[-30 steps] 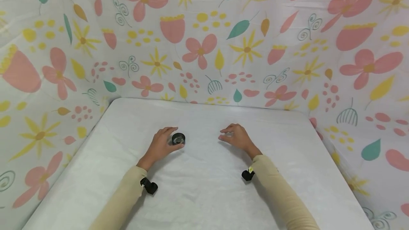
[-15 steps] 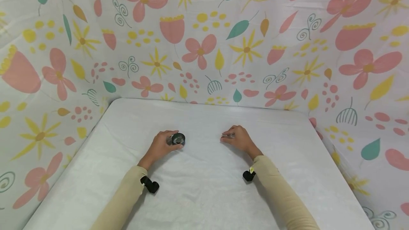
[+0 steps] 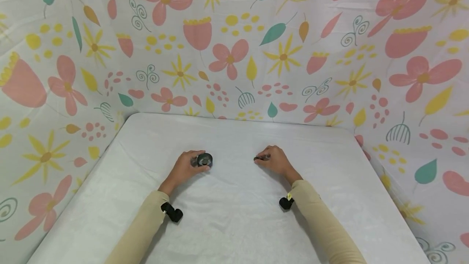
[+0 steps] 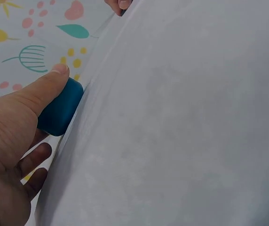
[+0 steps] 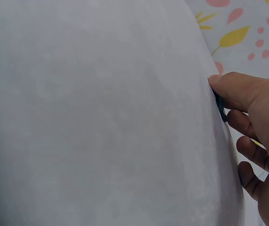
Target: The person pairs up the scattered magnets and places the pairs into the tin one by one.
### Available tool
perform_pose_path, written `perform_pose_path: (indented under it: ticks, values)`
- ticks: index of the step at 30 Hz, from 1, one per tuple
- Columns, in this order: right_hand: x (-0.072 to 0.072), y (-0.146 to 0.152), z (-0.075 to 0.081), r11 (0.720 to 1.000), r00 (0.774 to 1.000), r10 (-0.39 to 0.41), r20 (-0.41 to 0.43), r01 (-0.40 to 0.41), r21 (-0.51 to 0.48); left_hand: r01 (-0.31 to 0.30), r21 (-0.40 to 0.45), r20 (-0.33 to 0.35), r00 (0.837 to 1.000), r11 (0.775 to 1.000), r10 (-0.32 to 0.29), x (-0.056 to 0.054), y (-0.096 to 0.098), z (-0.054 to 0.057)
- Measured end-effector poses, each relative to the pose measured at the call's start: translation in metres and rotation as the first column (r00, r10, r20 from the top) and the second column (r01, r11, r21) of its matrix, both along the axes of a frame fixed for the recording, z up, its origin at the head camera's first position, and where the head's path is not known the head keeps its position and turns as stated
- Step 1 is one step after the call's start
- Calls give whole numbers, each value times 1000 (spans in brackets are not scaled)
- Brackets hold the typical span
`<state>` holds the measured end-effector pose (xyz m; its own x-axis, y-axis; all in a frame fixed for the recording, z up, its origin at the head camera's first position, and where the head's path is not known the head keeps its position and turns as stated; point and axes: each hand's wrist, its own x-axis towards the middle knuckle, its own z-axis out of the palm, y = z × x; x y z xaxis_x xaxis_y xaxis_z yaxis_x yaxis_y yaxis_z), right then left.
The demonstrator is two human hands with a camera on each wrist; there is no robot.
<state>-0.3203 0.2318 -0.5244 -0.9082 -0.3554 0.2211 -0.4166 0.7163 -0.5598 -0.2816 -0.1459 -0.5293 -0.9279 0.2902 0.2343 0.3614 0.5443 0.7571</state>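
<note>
My left hand [image 3: 186, 165] holds a small dark cylinder [image 3: 205, 159] between thumb and fingers at the table's middle left. Seen from the head, its top is a black ring around a greyer centre; in the left wrist view the same piece [image 4: 63, 109] looks blue-teal with rounded corners. To the right, across a hand-wide gap or more, my right hand [image 3: 275, 160] pinches a small, thin dark piece [image 3: 257, 158] close over the cloth. That flat piece [image 5: 220, 106] shows dark teal in the right wrist view, mostly covered by thumb and forefinger; I cannot tell its kind.
A white cloth [image 3: 234, 207] covers the table. Floral curtains [image 3: 231, 31] rise behind it and along both sides. Black wrist cameras [image 3: 172, 212] are strapped to both sleeved forearms.
My left fingers have closed in around the dark cylinder, which stays about where it was. My right thumb and fingers have come together on the small flat piece, now showing at the fingertips.
</note>
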Motion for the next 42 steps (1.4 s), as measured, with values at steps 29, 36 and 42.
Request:
perform_pose_path:
  ticks: [29,36,42]
  values:
    - [6,11,13,1000,997,6,-83,-8,-20,1,18,8,1000,1000,-1,1,0,0]
    - [6,10,11,1000,997,3,-76,-4,-16,3,15,29,1000,1000,-3,0,-1,0]
    - [4,7,13,1000,997,18,-74,-20,-20,10,32,26,1000,999,-11,1,-1,0]
